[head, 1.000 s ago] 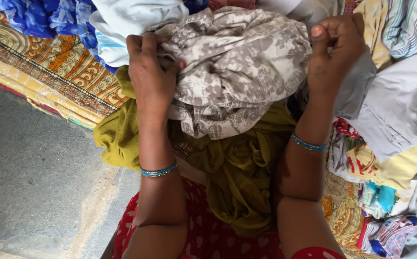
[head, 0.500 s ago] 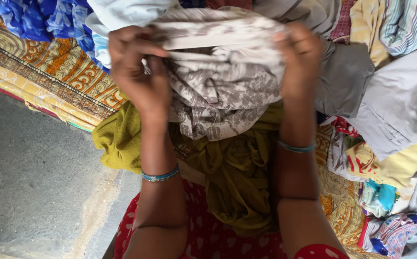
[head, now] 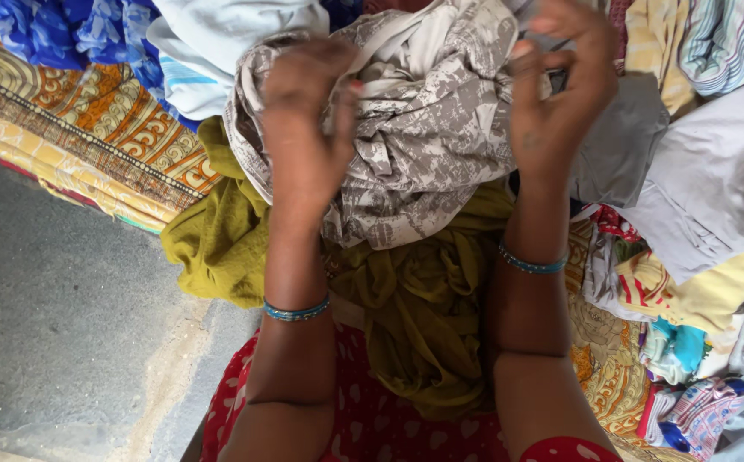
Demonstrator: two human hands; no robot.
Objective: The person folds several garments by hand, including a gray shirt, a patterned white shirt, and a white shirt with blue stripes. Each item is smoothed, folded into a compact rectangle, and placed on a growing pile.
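Both hands are shifted rightward since earlier. Grey patterned cloth point(head: 432, 128) is clenched in left grip point(head: 308, 128) and pinched by right grip point(head: 556, 94); olive cloth point(head: 415, 308) is found at 6 o'clock.

We see both arms reach up from the bottom of the view, side by side and a little apart. The left hand point(head: 308, 128) is up high with its back to us, and its fingers are bent and pinched shut. The right hand point(head: 556, 90) is up a bit higher, its fingers curled in toward the thumb. Each wrist has a thin blue bangle on it. Both elbows are bent.
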